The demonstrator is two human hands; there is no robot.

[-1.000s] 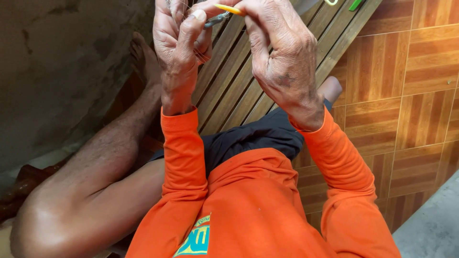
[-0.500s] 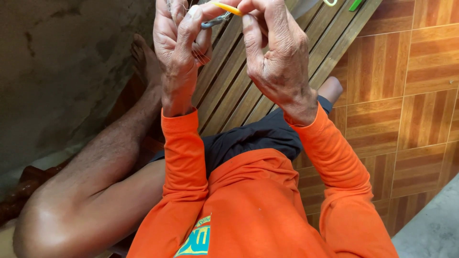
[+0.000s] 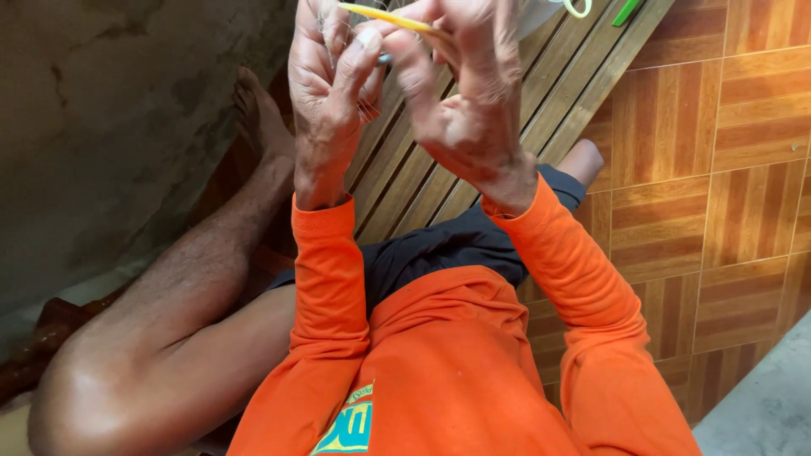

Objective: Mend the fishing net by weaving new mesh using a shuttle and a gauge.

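Right hand (image 3: 473, 101) has rolled palm-up since earlier, pinching the yellow stick (image 3: 390, 17); left hand (image 3: 334, 93) stays closed on fine netting (image 3: 365, 105).

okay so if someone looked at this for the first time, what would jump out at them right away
Most striking are the two bare hands raised close together at the top of the view: the left hand and the right hand pinch a thin yellow stick between their fingertips, with fine threads at the left fingers. Below them the bright orange sleeves and shirt fill the middle, above a bare leg stretched out on the left and a wood-patterned tile floor on the right.
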